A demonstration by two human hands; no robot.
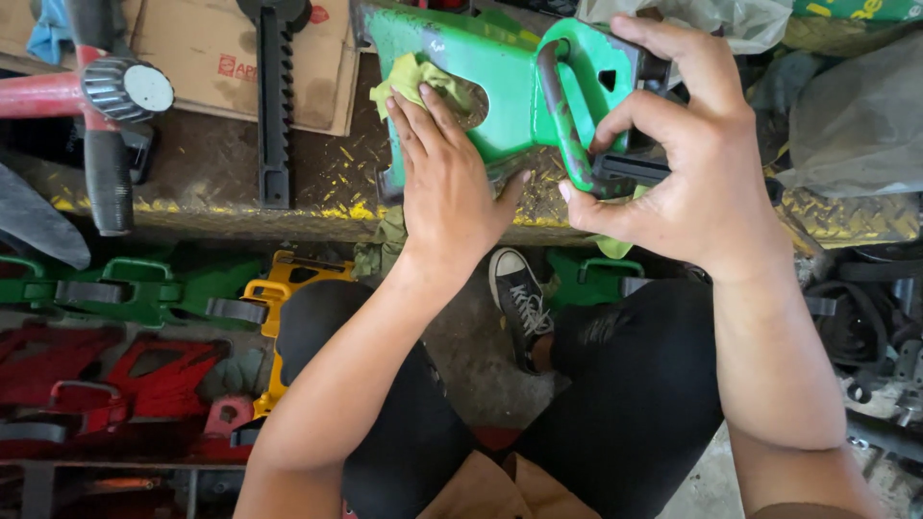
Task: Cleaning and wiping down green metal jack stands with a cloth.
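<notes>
Workshop setting: a worn checker-plate tabletop (240,183) carries the green metal bracket (490,86). The left hand (447,183) lies flat, pressing a yellow cloth (413,82) on the bracket. The right hand (687,163) has its grip closed around the bracket's loop handle (562,115). The bracket appears heavy, rigid and smooth-painted; the loop handle looks the soundest place to hold.

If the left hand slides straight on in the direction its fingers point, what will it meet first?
The left hand points up the frame, its fingertips already on the yellow-green cloth. Just past the cloth lies more of the green metal part, likely the next contact.
</notes>
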